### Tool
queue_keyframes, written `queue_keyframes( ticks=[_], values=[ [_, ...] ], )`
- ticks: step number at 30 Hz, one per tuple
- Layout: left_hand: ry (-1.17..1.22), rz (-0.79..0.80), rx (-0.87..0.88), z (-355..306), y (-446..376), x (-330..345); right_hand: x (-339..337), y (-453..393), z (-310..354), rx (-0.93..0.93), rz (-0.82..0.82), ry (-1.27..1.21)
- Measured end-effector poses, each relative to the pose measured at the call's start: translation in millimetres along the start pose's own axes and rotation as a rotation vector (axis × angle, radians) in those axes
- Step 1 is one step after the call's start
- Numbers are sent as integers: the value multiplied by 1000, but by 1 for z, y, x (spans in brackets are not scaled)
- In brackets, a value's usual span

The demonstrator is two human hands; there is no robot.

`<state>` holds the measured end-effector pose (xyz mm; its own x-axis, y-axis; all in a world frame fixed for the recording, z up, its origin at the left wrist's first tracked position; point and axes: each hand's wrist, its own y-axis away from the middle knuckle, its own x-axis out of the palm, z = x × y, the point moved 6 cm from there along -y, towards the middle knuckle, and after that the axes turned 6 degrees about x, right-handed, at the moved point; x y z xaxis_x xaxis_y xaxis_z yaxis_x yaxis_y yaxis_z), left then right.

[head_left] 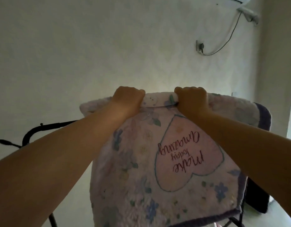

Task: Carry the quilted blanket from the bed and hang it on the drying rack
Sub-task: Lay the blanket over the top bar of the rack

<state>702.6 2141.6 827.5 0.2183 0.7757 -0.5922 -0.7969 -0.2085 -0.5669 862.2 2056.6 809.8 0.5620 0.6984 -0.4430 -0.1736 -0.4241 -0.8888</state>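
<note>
The quilted blanket [141, 169] is pale lilac with blue flowers, a pink heart and red upside-down writing. It hangs down in front of me, its top fold raised at chest height. My left hand [127, 99] and my right hand [191, 99] both grip that top fold, fists closed, a short span of fabric between them. The black metal drying rack [43, 127] shows as a curved bar to the left and a leg at the bottom left; the blanket hides the rest, so I cannot tell whether the fold rests on a bar.
A pale wall fills the background. High on the right are a wall socket [200, 46] with a black cable and an air conditioner [246, 12]. A dark purple cloth [264, 118] hangs behind the blanket's right side. A bright opening lies at the far right.
</note>
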Motion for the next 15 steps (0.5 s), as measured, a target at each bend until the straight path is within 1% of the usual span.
queue_keyframes(
  ticks=[4,7,11,15],
  values=[
    [-70,-47,-81,8,-16,14,19,-31,2,-5,-58,-4],
    [-138,-58,-161,12,-21,21,31,-52,9,-37,-63,-21],
    [-242,-77,-228,23,-35,35,42,-79,15,-82,-153,-142],
    [-334,-98,-253,36,-60,46,67,-106,14,-120,-162,-213]
  ],
)
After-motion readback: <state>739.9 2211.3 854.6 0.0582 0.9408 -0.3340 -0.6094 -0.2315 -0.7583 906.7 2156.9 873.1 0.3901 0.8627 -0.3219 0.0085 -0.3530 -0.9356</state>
